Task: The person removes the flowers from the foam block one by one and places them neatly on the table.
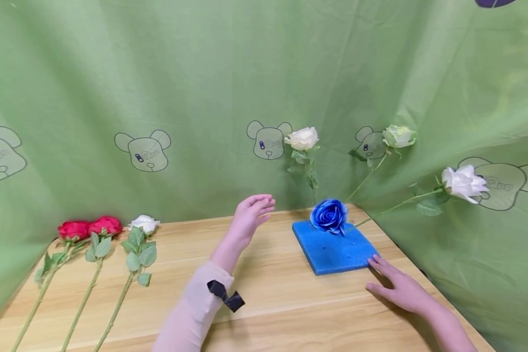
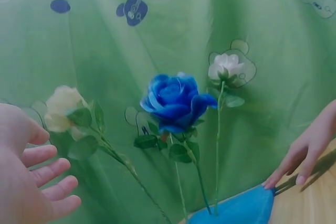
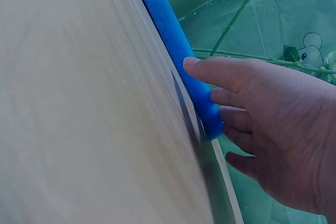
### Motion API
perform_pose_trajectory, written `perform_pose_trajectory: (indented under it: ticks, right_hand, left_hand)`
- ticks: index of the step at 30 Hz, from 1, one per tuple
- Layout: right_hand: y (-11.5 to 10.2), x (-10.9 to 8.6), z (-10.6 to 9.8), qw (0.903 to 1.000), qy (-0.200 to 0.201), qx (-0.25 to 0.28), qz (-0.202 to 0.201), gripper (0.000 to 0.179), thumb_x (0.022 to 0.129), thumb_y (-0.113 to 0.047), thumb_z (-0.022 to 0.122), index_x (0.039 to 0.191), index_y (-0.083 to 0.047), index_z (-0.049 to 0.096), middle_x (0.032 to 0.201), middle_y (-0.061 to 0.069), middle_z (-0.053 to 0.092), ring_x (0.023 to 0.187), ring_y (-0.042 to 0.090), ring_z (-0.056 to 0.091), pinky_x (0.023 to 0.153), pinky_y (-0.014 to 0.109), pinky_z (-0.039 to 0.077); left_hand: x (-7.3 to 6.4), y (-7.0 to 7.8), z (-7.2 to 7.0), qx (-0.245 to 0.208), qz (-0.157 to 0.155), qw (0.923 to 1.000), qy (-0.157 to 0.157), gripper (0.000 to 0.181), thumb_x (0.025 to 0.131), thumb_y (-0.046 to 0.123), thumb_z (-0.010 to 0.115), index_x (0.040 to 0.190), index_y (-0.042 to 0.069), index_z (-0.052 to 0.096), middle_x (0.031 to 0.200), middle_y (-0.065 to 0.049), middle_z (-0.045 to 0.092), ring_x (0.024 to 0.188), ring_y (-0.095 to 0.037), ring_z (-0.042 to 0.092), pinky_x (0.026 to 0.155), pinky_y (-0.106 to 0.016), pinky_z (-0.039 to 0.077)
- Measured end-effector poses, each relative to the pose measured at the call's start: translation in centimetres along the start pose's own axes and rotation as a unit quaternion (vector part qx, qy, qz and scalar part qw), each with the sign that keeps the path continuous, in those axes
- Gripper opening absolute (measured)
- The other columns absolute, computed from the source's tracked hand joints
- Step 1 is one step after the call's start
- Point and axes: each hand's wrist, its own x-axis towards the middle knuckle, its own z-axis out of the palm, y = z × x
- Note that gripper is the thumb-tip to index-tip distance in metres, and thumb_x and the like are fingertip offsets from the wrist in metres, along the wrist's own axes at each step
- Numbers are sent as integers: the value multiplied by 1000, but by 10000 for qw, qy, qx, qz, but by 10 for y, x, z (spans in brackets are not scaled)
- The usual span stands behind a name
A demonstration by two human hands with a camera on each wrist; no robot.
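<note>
A blue foam block [image 1: 339, 252] lies on the table's right side, with several roses standing in it. The blue rose [image 1: 329, 216] rises toward the front, its stem plain in the left wrist view. Behind and beside it are a white rose [image 1: 302, 139], a greenish-white rose [image 1: 398, 136] and another white rose [image 1: 465, 184] leaning far right. My left hand [image 1: 249, 215] is raised left of the block, fingers extended, holding nothing. My right hand [image 1: 400, 288] touches the block's near right corner with extended fingertips; the right wrist view shows its fingers [image 3: 239, 114] along the blue edge.
Two red roses [image 1: 106, 225] and one white rose [image 1: 144, 224] lie on the wooden table [image 1: 264, 298] at the left, stems pointing toward me. A green curtain [image 1: 202, 88] with bear prints hangs behind the table and along its right side.
</note>
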Motion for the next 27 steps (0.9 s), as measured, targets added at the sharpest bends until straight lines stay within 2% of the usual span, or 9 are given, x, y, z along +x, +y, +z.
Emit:
perform_pose_trajectory:
  ticks: [9,11,15,20,27]
  right_hand:
    - [-1,0,1,9999,85,-56,-44,71,88,-39,69,141,1,47,148,30,39,130,54,40,99,67,38]
    - [-1,0,1,9999,89,-35,-49,71,87,-39,69,141,1,47,148,30,39,130,55,40,99,67,37]
    - [-1,2,2,10000,29,6,8,73,88,-41,69,143,0,45,150,29,37,132,54,38,99,67,36]
    - [-3,1,3,10000,43,-37,-46,72,88,-41,69,142,0,46,149,29,39,131,54,39,100,66,37]
    - [-7,-1,-3,9999,93,2,-78,71,86,-37,71,140,2,48,147,31,40,130,55,40,99,68,38]
  left_hand:
    - [31,-39,22,557,421,9975,88,29,94,13,62,121,1,63,123,-17,65,103,-15,65,98,-37,54]
    - [39,-49,28,861,585,9945,74,29,93,12,65,120,1,63,122,-17,66,103,-16,65,96,-34,55]
    - [51,-69,38,1556,966,9831,44,30,90,11,68,118,1,65,118,-18,68,105,-22,67,95,-29,55]
    - [55,-90,51,1888,1124,9755,70,26,89,11,70,113,1,67,112,-18,70,101,-24,68,91,-26,56]
    - [48,-119,82,2031,1019,9735,271,17,85,8,70,99,-2,70,94,-16,72,79,-6,63,73,-16,54]
